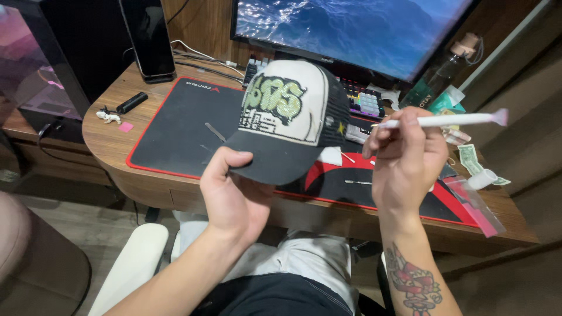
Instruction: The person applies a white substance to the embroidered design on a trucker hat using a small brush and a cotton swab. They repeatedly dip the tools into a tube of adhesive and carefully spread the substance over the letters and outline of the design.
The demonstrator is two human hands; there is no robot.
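Note:
My left hand (pixel 234 193) grips the dark brim of a black and cream cap (pixel 293 117) with a green graphic on its front panel, holding it upright above the desk's front edge. My right hand (pixel 407 161) is closed around a thin white stick-shaped tool (pixel 451 120) that points right, its small flared tip at the far end. The tool is held just to the right of the cap, apart from it.
A black desk mat with red trim (pixel 175 134) covers the wooden desk (pixel 111 146). A keyboard (pixel 366 102) and monitor (pixel 351 29) stand behind. Thin metal tools (pixel 357 182), a banknote (pixel 471 158), a plastic bag (pixel 480 205) and a white cap (pixel 481 178) lie at right.

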